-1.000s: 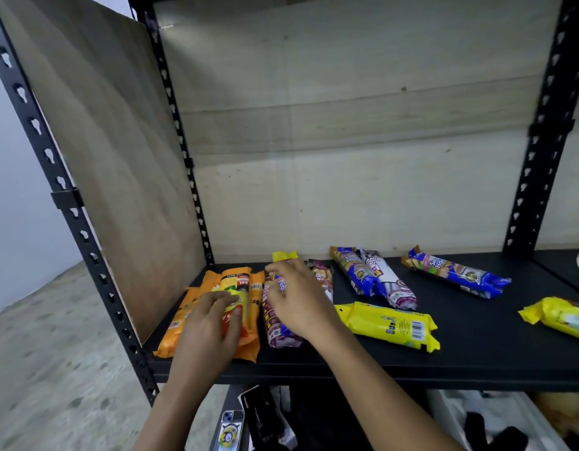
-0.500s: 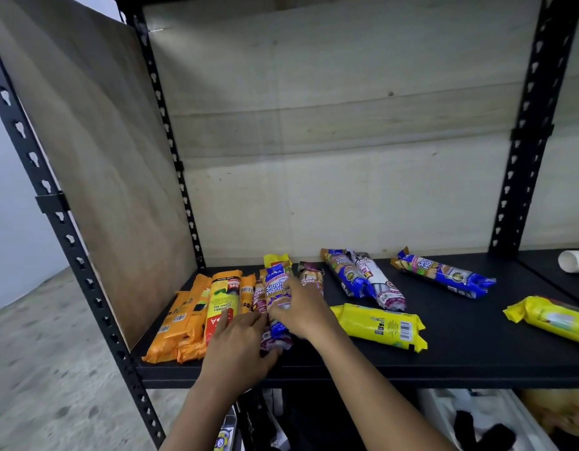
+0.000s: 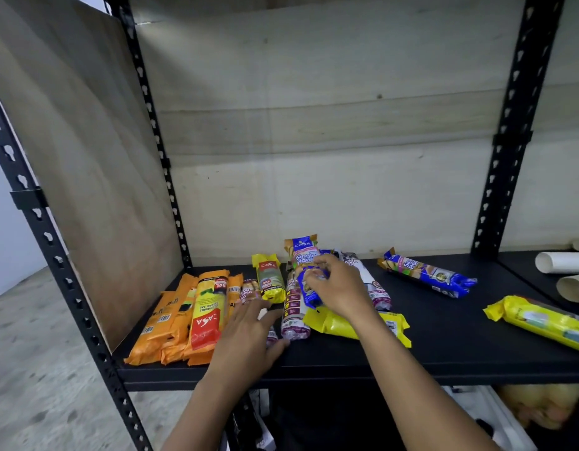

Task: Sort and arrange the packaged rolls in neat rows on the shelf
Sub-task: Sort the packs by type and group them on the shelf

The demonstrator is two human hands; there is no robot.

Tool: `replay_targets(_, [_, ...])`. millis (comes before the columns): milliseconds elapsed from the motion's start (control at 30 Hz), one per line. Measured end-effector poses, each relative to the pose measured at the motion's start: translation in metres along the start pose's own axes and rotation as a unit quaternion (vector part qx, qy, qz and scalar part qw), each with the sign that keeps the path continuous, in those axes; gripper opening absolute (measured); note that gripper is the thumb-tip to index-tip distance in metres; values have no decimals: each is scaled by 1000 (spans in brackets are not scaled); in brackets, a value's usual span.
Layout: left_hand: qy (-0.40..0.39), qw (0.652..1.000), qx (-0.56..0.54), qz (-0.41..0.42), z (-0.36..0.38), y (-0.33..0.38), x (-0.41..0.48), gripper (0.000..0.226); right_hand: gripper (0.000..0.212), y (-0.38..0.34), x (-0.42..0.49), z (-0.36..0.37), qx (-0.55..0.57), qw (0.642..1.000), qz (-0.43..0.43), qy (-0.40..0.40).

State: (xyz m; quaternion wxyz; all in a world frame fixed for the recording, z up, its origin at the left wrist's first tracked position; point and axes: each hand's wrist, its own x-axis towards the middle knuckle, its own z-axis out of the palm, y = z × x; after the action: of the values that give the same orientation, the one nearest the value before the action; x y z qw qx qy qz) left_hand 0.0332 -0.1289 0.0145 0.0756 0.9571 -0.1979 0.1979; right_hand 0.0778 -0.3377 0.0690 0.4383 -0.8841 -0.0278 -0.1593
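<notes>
Packaged rolls on the black shelf (image 3: 444,346): the row at the left end is being extended, one blue pack in hand.

The right hand (image 3: 338,289) has its fingers (image 3: 317,266) curled round the blue roll (image 3: 303,265), which lies lengthways just right of the small yellow roll (image 3: 269,277) and over a purple-white roll (image 3: 293,312); whether it is lifted clear I cannot tell. The left hand (image 3: 249,336) lies flat and spread, grasping nothing, pressed on a purple-white pack beside the orange packs (image 3: 184,317) already lined up against the side panel. Still loose are a yellow roll (image 3: 356,323) under the right wrist, a second blue roll (image 3: 428,273) farther right, and another yellow roll (image 3: 542,320) near the shelf's right edge. As I judge it, the next move is to set the blue pack parallel with its neighbours, then fetch the strays by colour.
</notes>
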Motion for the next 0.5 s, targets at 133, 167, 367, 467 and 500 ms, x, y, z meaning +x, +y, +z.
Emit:
replay_targets(133, [-17,999,-43,-3,2,10,1,58,44,19,15,-11,-37,999,21,19])
replay_targets(167, [-22,999,-48,-7,2,10,0,58,45,24,18,-12,-49,998,26,21])
replay_targets(367, [-57,997,-35,-24,6,5,-4,58,40,45,29,-4,-89,996,21,11])
replay_targets(467, [-69,996,-38,-34,6,4,-4,61,38,45,34,7,-120,993,13,7])
replay_targets(500, [-71,996,-40,-36,6,4,-4,63,38,44,36,10,-142,990,9,-2])
